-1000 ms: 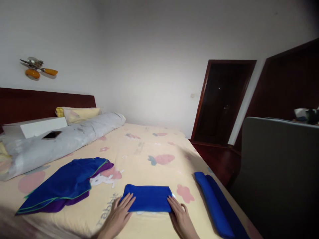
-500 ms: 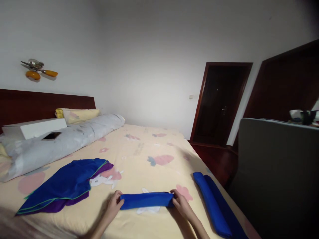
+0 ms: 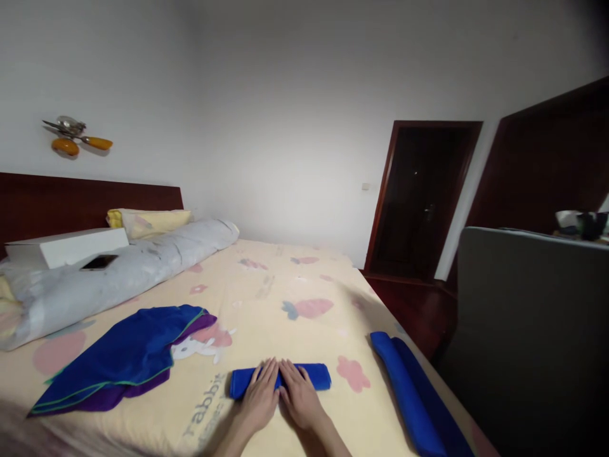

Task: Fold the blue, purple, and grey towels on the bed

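A narrow folded strip of blue cloth (image 3: pixel 318 376) lies flat across the bed in front of me. My left hand (image 3: pixel 261 395) rests on its left half, palm down with the fingers stretched forward. Beside it, nearly touching, my right hand (image 3: pixel 299 392) lies flat on the middle of the strip. Both ends of the strip show past my hands. To the left, a loose blue cloth (image 3: pixel 128 348) with green edging and a purple underside is spread out. Two long blue rolls (image 3: pixel 409 393) lie side by side at the right edge of the bed.
A grey rolled quilt (image 3: pixel 143 270) holds a phone (image 3: pixel 99 262) and a white box (image 3: pixel 71 247) near the headboard (image 3: pixel 90 195). A dark grey panel (image 3: pixel 528 330) stands right of the bed (image 3: pixel 266 298). Behind is a dark door (image 3: pixel 419 203).
Both hands have let go of the strip's ends, moved inward and now lie flat on it near the middle. The loose cloth and the rolls are unchanged.
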Demonstrator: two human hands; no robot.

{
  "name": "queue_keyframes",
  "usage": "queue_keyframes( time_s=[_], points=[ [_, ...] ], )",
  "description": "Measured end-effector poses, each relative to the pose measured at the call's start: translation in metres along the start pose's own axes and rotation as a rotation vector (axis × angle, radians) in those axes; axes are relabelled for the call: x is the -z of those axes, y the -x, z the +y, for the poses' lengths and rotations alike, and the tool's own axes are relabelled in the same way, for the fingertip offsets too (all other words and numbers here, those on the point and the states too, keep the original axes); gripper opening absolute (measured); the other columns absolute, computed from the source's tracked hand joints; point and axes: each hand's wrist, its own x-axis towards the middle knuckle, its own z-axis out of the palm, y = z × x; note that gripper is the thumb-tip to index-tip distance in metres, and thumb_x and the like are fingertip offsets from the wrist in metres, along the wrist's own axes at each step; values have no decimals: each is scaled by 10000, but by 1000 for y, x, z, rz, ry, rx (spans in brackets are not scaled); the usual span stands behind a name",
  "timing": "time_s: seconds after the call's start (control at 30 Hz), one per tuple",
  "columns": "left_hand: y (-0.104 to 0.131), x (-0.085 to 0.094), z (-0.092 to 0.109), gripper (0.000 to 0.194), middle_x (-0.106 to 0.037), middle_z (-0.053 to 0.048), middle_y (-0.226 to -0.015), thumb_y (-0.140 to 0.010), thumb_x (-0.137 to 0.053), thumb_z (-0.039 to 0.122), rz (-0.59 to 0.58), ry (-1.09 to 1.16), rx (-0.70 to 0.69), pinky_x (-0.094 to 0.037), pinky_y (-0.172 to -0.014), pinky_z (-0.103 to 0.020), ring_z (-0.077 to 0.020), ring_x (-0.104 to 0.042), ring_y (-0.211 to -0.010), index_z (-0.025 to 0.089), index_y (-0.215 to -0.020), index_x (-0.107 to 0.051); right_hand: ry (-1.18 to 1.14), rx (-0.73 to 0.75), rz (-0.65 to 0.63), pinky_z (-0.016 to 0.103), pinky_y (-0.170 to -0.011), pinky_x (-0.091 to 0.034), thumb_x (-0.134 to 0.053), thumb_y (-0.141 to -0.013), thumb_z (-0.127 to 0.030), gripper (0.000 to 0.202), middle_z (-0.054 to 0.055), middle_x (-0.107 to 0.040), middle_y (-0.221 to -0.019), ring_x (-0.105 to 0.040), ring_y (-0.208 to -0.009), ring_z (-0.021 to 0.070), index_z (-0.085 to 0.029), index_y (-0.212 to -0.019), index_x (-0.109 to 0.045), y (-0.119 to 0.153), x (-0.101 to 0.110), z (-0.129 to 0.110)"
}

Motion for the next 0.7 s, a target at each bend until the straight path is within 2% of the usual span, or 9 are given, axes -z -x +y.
queue_keyframes(
  time_s=[0.07,0.13,0.23,0.4,0.57,0.63,0.7],
  points=[
    [2,-1,2,643,-304,-52,-1568,-895,-445,277,-57,-20,9,-264,-1170,-473,-236,-292,-1434,229,-1510,-264,17,-22,-44,485,-1158,-258,-403,-919,-351,587,64,-337,-1543,-302,-1428,250,-248,-1488,-304,2,-2,0],
    [10,4,-6,661,-286,-27,-1577,-900,-458,293,-81,-42,9,-245,-1173,-471,-231,-286,-1437,277,-1518,-227,43,-48,-42,494,-1167,-236,-431,-896,-332,610,50,-326,-1549,-288,-1433,250,-262,-1488,-301,9,0,12],
    [27,17,-29,675,-292,-2,-1577,-907,-459,275,-63,-87,-2,-239,-1166,-435,-210,-293,-1434,341,-1519,-184,75,-80,-10,500,-1168,-230,-409,-903,-331,590,46,-346,-1540,-295,-1430,250,-276,-1482,-316,25,9,40],
    [47,33,-65,655,-323,-15,-1564,-906,-457,290,-90,-127,74,-272,-1135,-431,-209,-285,-1437,334,-1514,-214,104,-184,-4,543,-1128,-266,-355,-887,-259,584,69,-372,-1526,-313,-1423,257,-255,-1471,-345,44,22,73],
    [51,29,-79,655,-340,-33,-1552,-877,-429,214,-99,-112,118,-263,-1131,-479,-218,-286,-1437,312,-1503,-264,26,-207,35,551,-1114,-252,-434,-811,-221,565,129,-483,-1451,-395,-1374,297,-216,-1373,-495,33,32,71],
    [52,26,-79,683,-357,-39,-1544,-842,-429,163,-72,-119,135,-255,-1134,-480,-216,-292,-1434,307,-1495,-290,-8,-206,59,507,-1083,-305,-470,-748,-183,529,143,-581,-1357,-487,-1299,304,-193,-1263,-588,26,42,67],
    [52,25,-78,697,-377,-46,-1534,-816,-438,138,-50,-115,156,-251,-1135,-479,-215,-309,-1427,300,-1484,-321,-35,-208,74,422,-991,-403,-459,-689,-135,476,119,-694,-1178,-613,-1128,271,-191,-1118,-658,20,58,63]
  ],
)
